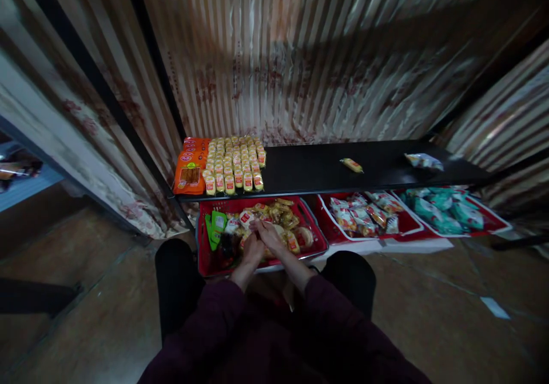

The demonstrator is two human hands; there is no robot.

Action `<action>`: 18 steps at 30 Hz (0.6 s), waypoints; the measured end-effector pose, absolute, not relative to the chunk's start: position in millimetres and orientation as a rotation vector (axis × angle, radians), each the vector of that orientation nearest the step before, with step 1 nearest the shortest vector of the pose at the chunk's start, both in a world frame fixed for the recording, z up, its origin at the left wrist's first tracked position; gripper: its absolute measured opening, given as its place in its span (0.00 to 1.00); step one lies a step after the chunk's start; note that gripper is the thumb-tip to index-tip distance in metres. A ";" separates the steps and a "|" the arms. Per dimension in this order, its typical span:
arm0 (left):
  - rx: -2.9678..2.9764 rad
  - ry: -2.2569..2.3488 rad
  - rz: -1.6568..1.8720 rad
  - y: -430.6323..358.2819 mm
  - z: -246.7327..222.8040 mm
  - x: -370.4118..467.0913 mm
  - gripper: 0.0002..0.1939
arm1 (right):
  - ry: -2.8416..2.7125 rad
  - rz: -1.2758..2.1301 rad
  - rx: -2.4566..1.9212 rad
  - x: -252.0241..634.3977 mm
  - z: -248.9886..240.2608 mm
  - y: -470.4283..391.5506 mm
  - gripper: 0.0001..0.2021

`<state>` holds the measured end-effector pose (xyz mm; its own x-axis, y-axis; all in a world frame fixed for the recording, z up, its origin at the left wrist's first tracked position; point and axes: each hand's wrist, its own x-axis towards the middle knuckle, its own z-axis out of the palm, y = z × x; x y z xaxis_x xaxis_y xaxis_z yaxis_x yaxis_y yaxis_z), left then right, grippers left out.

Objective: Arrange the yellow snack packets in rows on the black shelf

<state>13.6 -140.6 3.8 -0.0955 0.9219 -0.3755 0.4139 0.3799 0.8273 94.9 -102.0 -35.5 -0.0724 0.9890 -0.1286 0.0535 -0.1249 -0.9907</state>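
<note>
My left hand (pixel 254 249) and my right hand (pixel 270 236) meet over a red basket (pixel 205 264) on the floor between my knees. Their fingers are closed together, the right ones lying across the left; whatever may be between them is hidden. Just past the fingertips is a wrapped snack with a red label (pixel 246 217). Around the hands the basket holds several yellow wrapped cakes (pixel 289 219), green packets (pixel 217 227), a dark packet (pixel 227 246) and a round clear-wrapped item (pixel 303 236).
A black shelf (pixel 300 170) runs above the basket. On it stand rows of small yellow wrapped cakes (pixel 234 164), an orange bag (pixel 191 167), a lone wrapped cake (pixel 352 165) and a pale packet (pixel 424 162). Two more red baskets hold snack packets (pixel 364 215) and teal packets (pixel 446 210).
</note>
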 end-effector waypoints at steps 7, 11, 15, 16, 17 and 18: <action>1.237 1.652 0.627 -134.2 -6.1 16.4 0.16 | -1.360 1.289 -1.355 100.9 -59.3 -91.6 0.27; 1.173 1.646 0.572 -121.3 -27.9 25.4 0.16 | -1.340 1.383 -1.360 109.8 -76.2 -81.2 0.28; 1.117 1.629 0.563 -110.4 -51.2 41.0 0.16 | -1.315 1.484 -1.376 125.6 -89.5 -72.4 0.29; 1.099 1.612 0.563 -107.9 -53.6 45.5 0.16 | -1.305 1.495 -1.380 130.1 -90.6 -70.6 0.29; 1.078 1.590 0.568 -105.5 -54.3 50.0 0.15 | -1.298 1.503 -1.384 134.5 -90.7 -69.0 0.29; 1.055 1.565 0.577 -102.9 -53.2 54.0 0.15 | -1.300 1.502 -1.388 138.5 -89.8 -67.5 0.29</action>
<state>54.0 -102.9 -53.2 0.0056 0.8591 -0.5118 0.3214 0.4831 0.8145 138.5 -67.5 -89.8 -0.1780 0.9466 -0.2690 0.1306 -0.2482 -0.9599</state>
